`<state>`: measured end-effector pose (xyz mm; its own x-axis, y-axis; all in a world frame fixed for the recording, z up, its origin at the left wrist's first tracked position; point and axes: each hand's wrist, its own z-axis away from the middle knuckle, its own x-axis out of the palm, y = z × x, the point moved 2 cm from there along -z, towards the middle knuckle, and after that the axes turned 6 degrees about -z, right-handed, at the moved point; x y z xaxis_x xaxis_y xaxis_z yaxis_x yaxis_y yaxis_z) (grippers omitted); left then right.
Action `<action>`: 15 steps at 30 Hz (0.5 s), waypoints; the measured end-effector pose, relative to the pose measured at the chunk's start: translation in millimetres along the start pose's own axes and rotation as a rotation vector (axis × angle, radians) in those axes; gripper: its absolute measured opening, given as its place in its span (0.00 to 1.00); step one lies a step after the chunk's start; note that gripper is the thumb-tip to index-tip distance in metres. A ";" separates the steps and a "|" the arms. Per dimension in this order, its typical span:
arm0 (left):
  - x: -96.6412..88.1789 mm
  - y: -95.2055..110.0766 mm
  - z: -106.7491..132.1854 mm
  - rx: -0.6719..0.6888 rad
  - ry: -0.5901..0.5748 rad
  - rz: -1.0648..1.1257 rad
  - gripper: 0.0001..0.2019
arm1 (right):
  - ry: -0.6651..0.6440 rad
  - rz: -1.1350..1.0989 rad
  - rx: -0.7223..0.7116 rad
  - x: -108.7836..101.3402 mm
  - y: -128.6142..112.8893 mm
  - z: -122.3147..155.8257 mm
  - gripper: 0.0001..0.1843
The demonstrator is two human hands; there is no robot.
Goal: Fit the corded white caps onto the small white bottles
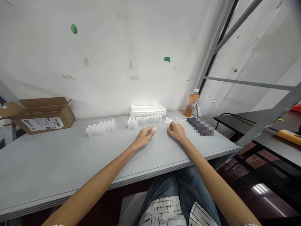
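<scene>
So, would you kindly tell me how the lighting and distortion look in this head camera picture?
In the head view, glare washes out the white stack behind the bottles; the table's front edge bows from wide-angle distortion; a pixelated patch obscures something dark.

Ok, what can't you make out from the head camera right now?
The small white piece in the left hand: head view, its fingers hide most of it.
The right hand: head view, its fingers hide whether it holds anything.
The heap of small white parts: head view, too small to tell their shape.
The dark flat object: head view, pixelated blur hides what it is.
The label on the cardboard box: head view, print too small to read.
</scene>
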<state>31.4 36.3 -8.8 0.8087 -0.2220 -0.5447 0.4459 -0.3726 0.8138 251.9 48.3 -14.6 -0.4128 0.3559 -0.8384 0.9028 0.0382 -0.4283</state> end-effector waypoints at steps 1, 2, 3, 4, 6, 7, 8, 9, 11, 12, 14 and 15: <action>0.1 0.3 -0.1 0.005 0.002 -0.008 0.23 | -0.010 0.026 -0.015 1.6 -2.4 0.2 0.06; -0.2 0.9 0.0 0.010 0.006 -0.017 0.23 | -0.021 0.035 -0.031 2.6 -4.3 0.4 0.07; -0.8 1.4 0.2 0.012 0.006 -0.023 0.23 | -0.035 0.016 -0.047 2.9 -6.1 0.7 0.07; -1.5 1.7 0.5 0.009 0.002 -0.023 0.23 | -0.051 -0.041 -0.061 2.3 -7.8 0.9 0.06; -2.4 1.6 1.0 -0.010 -0.019 0.005 0.24 | -0.102 -0.285 -0.073 -0.5 -12.8 1.4 0.08; -2.3 0.9 1.0 -0.023 -0.036 0.029 0.24 | -0.137 -0.464 -0.063 -2.1 -16.5 1.8 0.11; -1.9 0.0 0.9 -0.035 -0.052 0.055 0.25 | -0.177 -0.661 -0.041 -3.5 -21.1 2.5 0.13; -1.2 -1.3 0.6 -0.044 -0.066 0.081 0.26 | -0.223 -0.839 -0.018 -4.2 -26.5 3.6 0.15; 0.9 -4.6 -0.4 -0.053 -0.081 0.127 0.27 | -0.281 -1.080 -0.001 -4.6 -38.3 6.7 0.18; 2.0 -6.5 -1.2 -0.052 -0.081 0.143 0.27 | -0.304 -1.143 -0.012 -4.2 -43.7 8.7 0.18; 3.8 -10.6 -3.1 -0.045 -0.065 0.163 0.27 | -0.330 -1.194 -0.051 -2.7 -51.5 12.6 0.18; 4.4 -12.4 -4.1 -0.046 -0.055 0.166 0.27 | -0.345 -1.202 -0.073 -1.6 -53.6 14.3 0.18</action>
<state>31.0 43.7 -20.5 0.8513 -0.3263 -0.4109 0.3259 -0.2848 0.9015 202.4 32.3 4.9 -0.9791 -0.2024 0.0205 -0.0667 0.2243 -0.9722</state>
